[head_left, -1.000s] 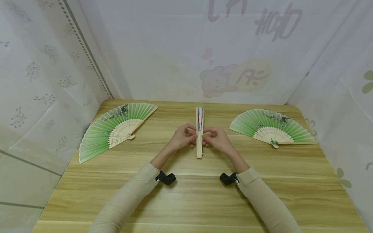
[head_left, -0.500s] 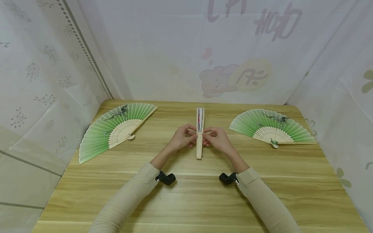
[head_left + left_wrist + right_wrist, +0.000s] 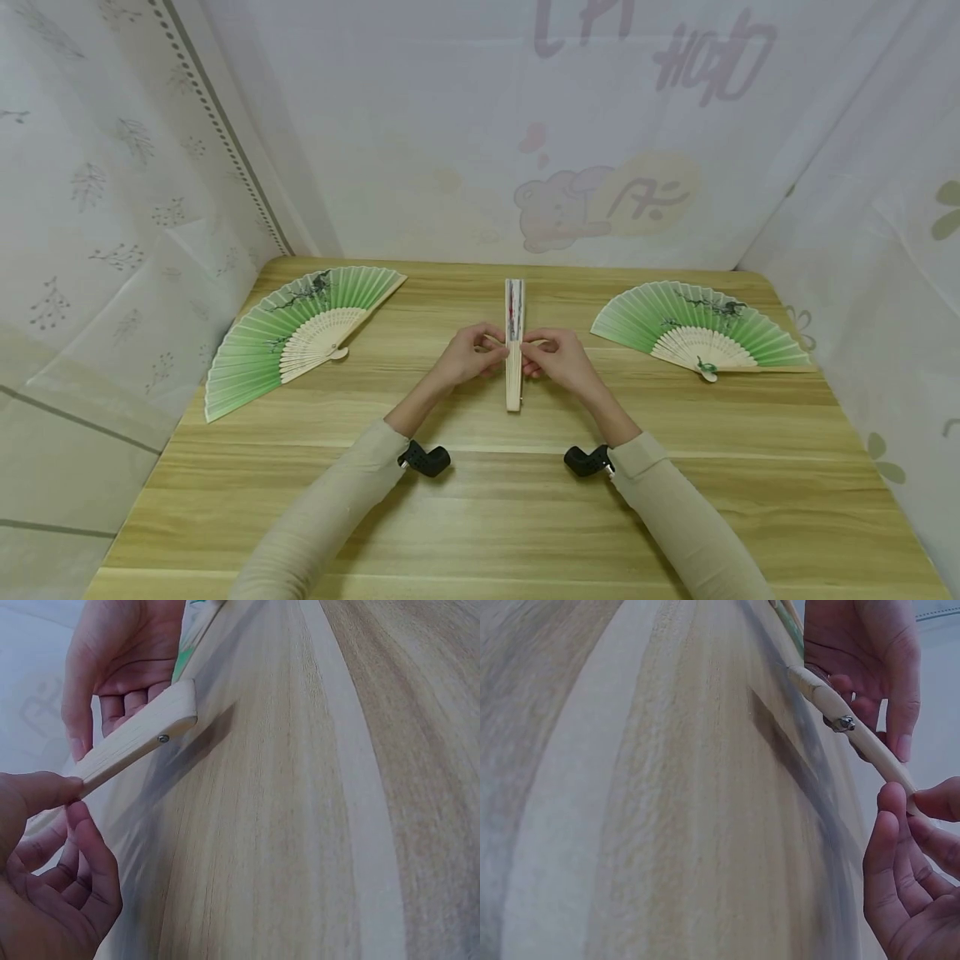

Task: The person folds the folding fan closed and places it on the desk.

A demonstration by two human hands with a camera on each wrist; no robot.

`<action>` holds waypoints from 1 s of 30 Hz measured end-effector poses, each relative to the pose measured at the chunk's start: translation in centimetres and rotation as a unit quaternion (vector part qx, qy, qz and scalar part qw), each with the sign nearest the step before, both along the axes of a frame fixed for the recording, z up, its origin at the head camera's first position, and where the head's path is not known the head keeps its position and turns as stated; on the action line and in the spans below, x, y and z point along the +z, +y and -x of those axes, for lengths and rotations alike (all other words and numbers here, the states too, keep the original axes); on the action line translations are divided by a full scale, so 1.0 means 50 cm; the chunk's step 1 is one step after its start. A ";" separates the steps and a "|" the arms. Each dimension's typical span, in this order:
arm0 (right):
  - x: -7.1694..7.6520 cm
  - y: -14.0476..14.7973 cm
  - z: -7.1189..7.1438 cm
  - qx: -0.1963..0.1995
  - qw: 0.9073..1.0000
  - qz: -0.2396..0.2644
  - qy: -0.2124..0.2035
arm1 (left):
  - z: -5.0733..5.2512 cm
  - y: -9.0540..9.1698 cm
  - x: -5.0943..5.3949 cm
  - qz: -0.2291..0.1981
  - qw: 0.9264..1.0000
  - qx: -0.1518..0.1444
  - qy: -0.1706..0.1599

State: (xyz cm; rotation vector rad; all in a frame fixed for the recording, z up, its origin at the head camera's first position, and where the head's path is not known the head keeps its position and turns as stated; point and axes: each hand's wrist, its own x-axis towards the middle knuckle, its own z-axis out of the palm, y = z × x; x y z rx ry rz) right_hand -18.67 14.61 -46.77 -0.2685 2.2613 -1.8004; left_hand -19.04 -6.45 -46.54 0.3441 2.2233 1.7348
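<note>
Between both hands a folded hand fan [image 3: 513, 379] is held lengthwise, its pale wooden sticks toward the person and a white printed leaf with a red mark at the far end. My left hand [image 3: 472, 354] pinches its left side between thumb and fingers. On the opposite side, my right hand [image 3: 557, 358] pinches it the same way. In the left wrist view the closed fan [image 3: 142, 731] hangs above the table and casts a shadow. A metal rivet [image 3: 843, 724] shows near its end in the right wrist view.
A spread green fan [image 3: 300, 333] lies at the table's left, and another spread green fan [image 3: 697, 325] lies at the right. The wooden table [image 3: 495, 533] meets a printed white cloth [image 3: 420, 125] at the back. Black wrist devices [image 3: 427, 460] sit below both hands.
The folded fan and both hands shift very slightly toward the person. Both hands keep their pinch on it, and the two green fans stay in place.
</note>
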 end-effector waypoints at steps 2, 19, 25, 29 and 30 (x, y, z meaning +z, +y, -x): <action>0.000 -0.001 -0.001 0.000 1.000 -0.001 -0.002 | 0.000 -0.001 -0.001 0.005 1.000 -0.001 0.008; 0.000 -0.010 -0.004 -0.003 0.999 -0.035 0.006 | 0.002 -0.001 -0.006 0.028 0.999 -0.006 0.037; 0.003 -0.010 -0.003 -0.008 0.999 -0.043 0.013 | 0.003 0.004 -0.003 0.029 0.999 0.000 0.047; 0.004 -0.009 -0.001 -0.009 0.999 -0.043 0.011 | 0.003 0.007 0.001 0.029 0.999 0.007 0.045; 0.004 -0.008 -0.001 -0.010 0.999 -0.043 0.012 | 0.003 0.007 0.001 0.029 0.999 0.008 0.045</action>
